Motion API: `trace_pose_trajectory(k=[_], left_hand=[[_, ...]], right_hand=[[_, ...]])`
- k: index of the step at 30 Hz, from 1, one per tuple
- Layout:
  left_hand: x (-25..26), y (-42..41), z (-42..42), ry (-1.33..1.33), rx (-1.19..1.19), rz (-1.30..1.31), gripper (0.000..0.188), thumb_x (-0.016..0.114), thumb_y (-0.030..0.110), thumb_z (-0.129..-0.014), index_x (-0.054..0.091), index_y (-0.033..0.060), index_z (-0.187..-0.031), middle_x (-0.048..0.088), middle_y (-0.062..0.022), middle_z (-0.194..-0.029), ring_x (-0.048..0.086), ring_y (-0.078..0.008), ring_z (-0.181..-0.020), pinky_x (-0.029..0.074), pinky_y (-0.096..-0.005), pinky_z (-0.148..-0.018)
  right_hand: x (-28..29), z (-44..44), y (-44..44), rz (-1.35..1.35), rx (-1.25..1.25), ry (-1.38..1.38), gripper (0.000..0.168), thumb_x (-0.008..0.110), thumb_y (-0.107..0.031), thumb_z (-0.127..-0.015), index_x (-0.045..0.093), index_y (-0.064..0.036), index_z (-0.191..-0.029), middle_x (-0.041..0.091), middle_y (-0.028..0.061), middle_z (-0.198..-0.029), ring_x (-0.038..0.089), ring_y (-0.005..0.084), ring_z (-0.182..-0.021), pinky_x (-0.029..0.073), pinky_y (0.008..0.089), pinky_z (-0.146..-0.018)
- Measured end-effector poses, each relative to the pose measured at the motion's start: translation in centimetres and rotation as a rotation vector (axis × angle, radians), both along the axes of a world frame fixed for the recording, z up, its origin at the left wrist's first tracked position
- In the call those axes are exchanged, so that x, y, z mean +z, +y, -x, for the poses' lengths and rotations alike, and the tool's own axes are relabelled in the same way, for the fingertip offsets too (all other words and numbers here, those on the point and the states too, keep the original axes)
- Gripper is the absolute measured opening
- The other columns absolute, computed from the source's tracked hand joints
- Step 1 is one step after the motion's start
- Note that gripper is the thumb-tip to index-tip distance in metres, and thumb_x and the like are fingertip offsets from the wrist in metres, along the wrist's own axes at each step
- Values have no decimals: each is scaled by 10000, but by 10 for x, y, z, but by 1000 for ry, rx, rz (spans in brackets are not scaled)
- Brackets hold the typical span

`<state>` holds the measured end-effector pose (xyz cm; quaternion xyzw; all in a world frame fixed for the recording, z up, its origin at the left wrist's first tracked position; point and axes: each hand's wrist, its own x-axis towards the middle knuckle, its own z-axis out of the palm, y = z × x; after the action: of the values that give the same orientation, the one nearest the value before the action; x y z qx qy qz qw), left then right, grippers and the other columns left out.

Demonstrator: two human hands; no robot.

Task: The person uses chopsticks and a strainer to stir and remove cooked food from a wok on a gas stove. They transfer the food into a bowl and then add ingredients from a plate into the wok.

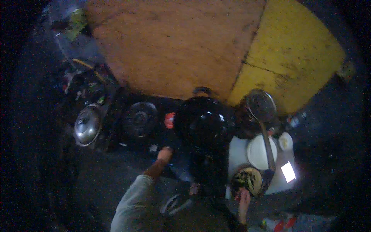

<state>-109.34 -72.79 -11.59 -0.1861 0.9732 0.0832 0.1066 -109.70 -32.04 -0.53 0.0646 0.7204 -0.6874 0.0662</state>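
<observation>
My left hand [164, 154] reaches to the front of a dark stove, left of a large black wok [204, 121]. Its fingertips are too dark and blurred to show whether they hold anything. At the near edge of a round bowl [256, 185] is my right hand [243, 195], its fingers close to the dark and green food pieces [245, 178] inside. Whether the fingers grip the bowl, the food or nothing is unclear. The bowl stands on a pale board or small table [278, 185] to the right of the wok.
A white plate [258, 153] and a small white dish [285, 141] sit behind the bowl, beside a lit phone-like screen [288, 172]. A long-handled strainer [261, 105] lies across the plate. Left are a round burner [141, 119] and a metal lid [87, 124]. Orange boarding [174, 49] rises behind.
</observation>
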Motion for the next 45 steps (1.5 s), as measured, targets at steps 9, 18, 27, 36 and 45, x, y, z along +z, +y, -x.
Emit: trace_pose_trajectory(k=[9, 18, 27, 36, 45], left_hand=[[-12, 35, 9, 107, 381, -24, 207, 507, 177, -665, 494, 71, -842, 492, -107, -870, 491, -255, -810, 429, -343, -621], [3, 44, 2, 50, 481, -70, 372, 572, 339, -620, 484, 47, -833, 472, -133, -929, 474, -272, -852, 409, -371, -664], [-27, 33, 10, -24, 614, -33, 421, 570, 370, -605, 489, 43, -858, 468, -146, -948, 489, -293, -830, 410, -376, -676], [1, 49, 14, 24, 568, -41, 431, 567, 375, -608, 477, 44, -868, 457, -148, -957, 471, -317, -846, 401, -400, -676], [-16, 40, 12, 15, 648, -80, 407, 544, 344, -631, 460, 46, -897, 452, -146, -955, 464, -319, -852, 395, -407, -679]], right_hand=[[-10, -27, 35, 0, -108, 22, 261, 374, -250, -812, 473, -9, -835, 466, 26, -618, 426, 93, -551, 345, 215, -510], [-31, -48, 45, -126, -234, -8, 279, 319, -255, -830, 453, -15, -784, 454, 24, -634, 425, 94, -549, 351, 220, -495], [-1, -45, 34, 29, -314, -70, 258, 335, -237, -827, 460, -12, -812, 454, 20, -652, 422, 91, -566, 349, 215, -509], [12, -51, 59, 4, -352, -54, 263, 366, -235, -815, 476, 1, -851, 470, 20, -661, 425, 83, -577, 350, 210, -530], [15, -48, 62, -9, -303, -19, 257, 360, -227, -816, 479, 0, -834, 468, 22, -678, 420, 81, -577, 348, 202, -536]])
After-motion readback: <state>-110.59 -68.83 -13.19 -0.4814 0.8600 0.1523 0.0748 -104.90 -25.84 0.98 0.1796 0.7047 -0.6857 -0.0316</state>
